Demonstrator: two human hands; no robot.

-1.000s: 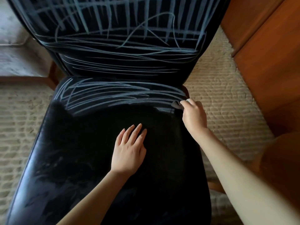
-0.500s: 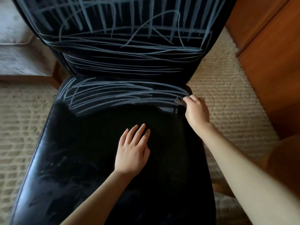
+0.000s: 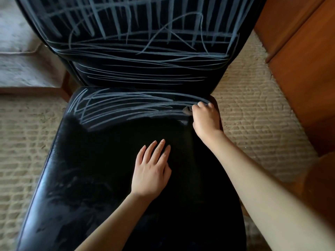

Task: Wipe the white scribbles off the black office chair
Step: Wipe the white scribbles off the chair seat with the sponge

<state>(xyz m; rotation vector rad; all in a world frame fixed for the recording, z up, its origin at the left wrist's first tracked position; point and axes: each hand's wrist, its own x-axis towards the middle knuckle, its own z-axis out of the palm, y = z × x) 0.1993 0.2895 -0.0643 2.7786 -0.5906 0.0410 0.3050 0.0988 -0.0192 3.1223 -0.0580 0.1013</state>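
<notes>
Head cam: I see the chair [image 3: 108, 178] dead centre, standing on beige ribbed carpet [image 3: 253, 115]. Left hand [image 3: 151, 171] lies flat mid-seat, fingers straight, holding nothing. Right hand [image 3: 205, 118] is curled round a small grey cloth [image 3: 187, 111] at the seat's back right corner, against the leather. Scribbles [image 3: 117, 107] band the rear of the seat, from left edge to cloth; the front part is glossy black with faint smears. Backrest [image 3: 136, 33] is covered in white lines, upright ones above, level ones below. Orange-brown wood cabinet [image 3: 299, 60] stands right of the chair; grey cushion [image 3: 21, 51] at upper left.
</notes>
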